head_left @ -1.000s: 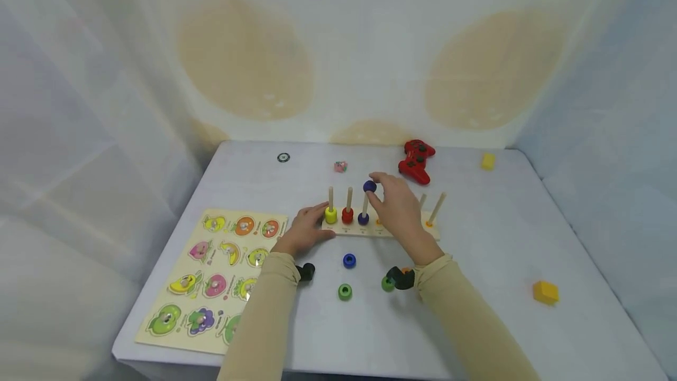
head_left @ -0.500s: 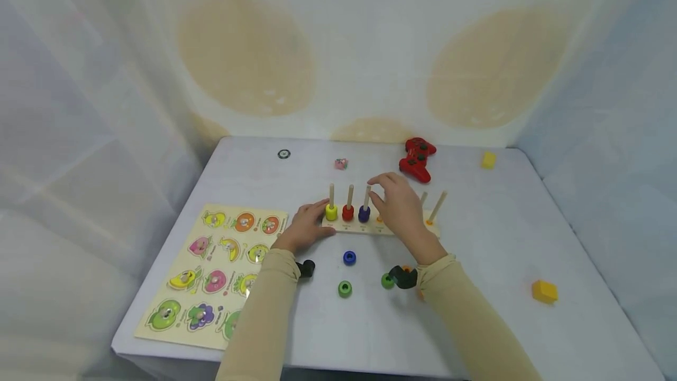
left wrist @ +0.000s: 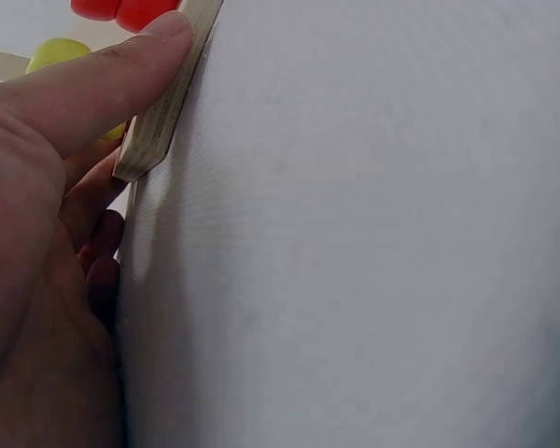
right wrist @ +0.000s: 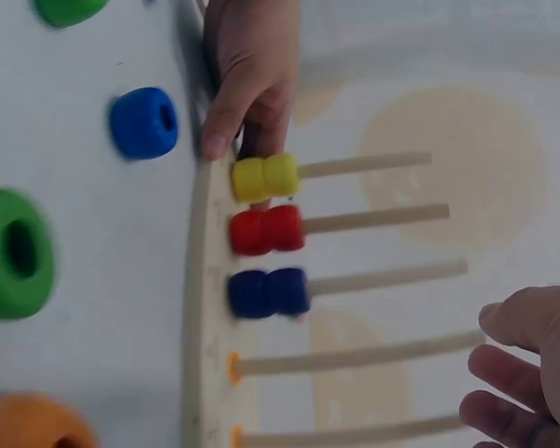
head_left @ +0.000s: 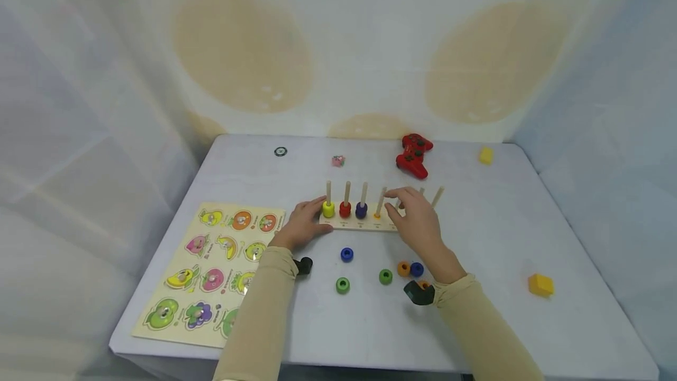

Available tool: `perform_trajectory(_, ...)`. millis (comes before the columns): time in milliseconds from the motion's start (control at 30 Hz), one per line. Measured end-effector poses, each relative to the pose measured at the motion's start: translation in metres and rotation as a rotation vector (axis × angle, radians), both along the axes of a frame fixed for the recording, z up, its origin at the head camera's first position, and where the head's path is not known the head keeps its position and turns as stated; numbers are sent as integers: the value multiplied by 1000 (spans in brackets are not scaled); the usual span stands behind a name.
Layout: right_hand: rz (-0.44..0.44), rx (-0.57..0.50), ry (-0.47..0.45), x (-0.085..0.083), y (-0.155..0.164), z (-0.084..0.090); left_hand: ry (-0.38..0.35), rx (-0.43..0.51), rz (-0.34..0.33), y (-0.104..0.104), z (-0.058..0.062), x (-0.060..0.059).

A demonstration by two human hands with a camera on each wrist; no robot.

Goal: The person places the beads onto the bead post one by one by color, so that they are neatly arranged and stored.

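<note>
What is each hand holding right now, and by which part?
The left hand grips the peg board by its left end. The right hand holds nothing, open above the pegs.

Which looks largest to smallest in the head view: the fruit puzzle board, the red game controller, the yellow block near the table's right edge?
1. fruit puzzle board, by far the largest.
2. red game controller.
3. yellow block, smallest, though it lies nearer the camera than the controller.
</note>
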State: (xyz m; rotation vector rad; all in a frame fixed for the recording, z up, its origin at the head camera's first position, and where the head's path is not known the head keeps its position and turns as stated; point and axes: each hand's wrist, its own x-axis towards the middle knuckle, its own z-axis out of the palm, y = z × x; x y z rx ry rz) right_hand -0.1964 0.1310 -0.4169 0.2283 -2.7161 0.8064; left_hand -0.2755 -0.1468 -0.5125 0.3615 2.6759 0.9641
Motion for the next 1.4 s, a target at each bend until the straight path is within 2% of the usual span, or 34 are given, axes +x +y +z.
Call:
perform_trajectory(167,-34,-17,-54,17,22,-19,2,-17,-9,0,2,0)
perform_trajectory(367,-26,-37,-93,35,37,-42,14,-24,-24,0,5,1)
perform_trajectory(467,40,-12,-143,43,36,-53,9,-19,-18,0,9,2)
perform_trajectory(600,174,33,-193,55,31,-67,5,-20,-16,0,10,3)
perform_trajectory(700,209,66,-208,63,27,-77,-4,-15,-19,1,9,2)
perform_trajectory(800,204,95,-218,69,25,-83,0,-22,-22,1,7,1)
perform_trajectory(900,203,97,-213,71,24,-84,9,-34,-25,1,3,-2)
perform_trajectory(1133,207,94,-210,58,21,-73,3,-20,-10,-1,1,-5)
perform_trajectory(1300,271,199,-294,51,14,-63,10,-25,-25,-1,0,-5)
perform_trajectory(1400,287,202,-257,44,12,-49,14,-23,-33,-1,0,-5)
